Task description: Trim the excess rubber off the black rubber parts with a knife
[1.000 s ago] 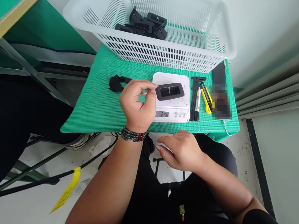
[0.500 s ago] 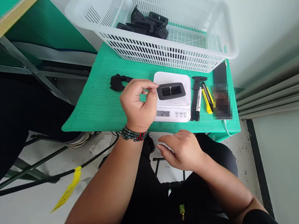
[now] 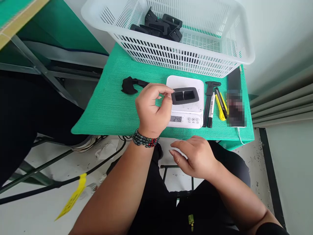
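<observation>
A black rectangular plastic frame (image 3: 185, 95) lies on the white digital scale (image 3: 193, 111), whose display reads 24.6. My left hand (image 3: 153, 109), with a bead bracelet on the wrist, has its thumb and forefinger pinched on the frame's left end. My right hand (image 3: 195, 156) hovers below the table's front edge over my lap, fingers loosely spread and holding nothing. Several more black frames (image 3: 162, 24) lie in the white slotted basket (image 3: 186, 55) behind the scale.
On the green mat (image 3: 110, 107), a black caliper (image 3: 208, 98), a marker (image 3: 211, 109) and a yellow utility knife (image 3: 221, 104) lie right of the scale, with a phone (image 3: 236, 101) beyond them. A small black scrap (image 3: 129, 85) lies to the left. Cables and a yellow tag (image 3: 73, 197) are on the floor.
The view has shifted, so everything sits a little further right in the picture. Both hands keep their pose and the scale reading stays the same.
</observation>
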A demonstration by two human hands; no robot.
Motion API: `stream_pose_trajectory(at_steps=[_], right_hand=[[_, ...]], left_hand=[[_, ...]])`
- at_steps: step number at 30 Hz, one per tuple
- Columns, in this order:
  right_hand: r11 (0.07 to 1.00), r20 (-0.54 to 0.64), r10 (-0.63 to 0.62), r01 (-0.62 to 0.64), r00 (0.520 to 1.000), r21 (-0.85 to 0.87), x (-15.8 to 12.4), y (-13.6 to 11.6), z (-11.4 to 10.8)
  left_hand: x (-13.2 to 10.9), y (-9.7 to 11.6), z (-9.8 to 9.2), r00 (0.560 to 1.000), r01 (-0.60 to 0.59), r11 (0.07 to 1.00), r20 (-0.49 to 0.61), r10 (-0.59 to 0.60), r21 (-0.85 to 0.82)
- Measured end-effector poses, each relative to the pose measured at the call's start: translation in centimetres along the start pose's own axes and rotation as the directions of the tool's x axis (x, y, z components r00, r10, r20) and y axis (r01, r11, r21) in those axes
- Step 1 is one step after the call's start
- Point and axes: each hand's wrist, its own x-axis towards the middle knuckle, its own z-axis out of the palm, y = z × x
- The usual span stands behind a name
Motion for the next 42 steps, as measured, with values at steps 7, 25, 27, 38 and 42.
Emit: stream_pose_trajectory(at_steps=[7,25,27,38,42], right_hand=[[0.999,-0.040,0.043,-0.044,0.998,-0.012,0.0,0.4,-0.4],[0.961,-0.151,0.277,-0.275,0.949,0.035,0.1,1.9,-2.1],[0.906,-0.197,0.423,-0.417,0.885,0.071,0.2,2.5,-2.9],[0.546,-0.115,0.797,-0.789,0.593,-0.282,0.8,5.6,-5.0],[0.541,-0.086,0.799,-0.773,0.596,-0.331,1.1,5.4,-4.6]], left_hand=[[-0.4,-0.2,0.1,0.974,-0.051,0.990,0.227,0.019,0.134],[-0.8,-0.4,0.7,0.971,-0.061,0.985,0.236,0.021,0.163],[-0.7,-0.3,0.6,0.972,-0.082,0.988,0.231,0.050,0.130],[-0.8,0.1,0.7,0.973,-0.074,0.996,0.225,0.059,0.059],[-0.9,0.2,0.8,0.972,-0.089,0.995,0.221,0.078,0.039]])
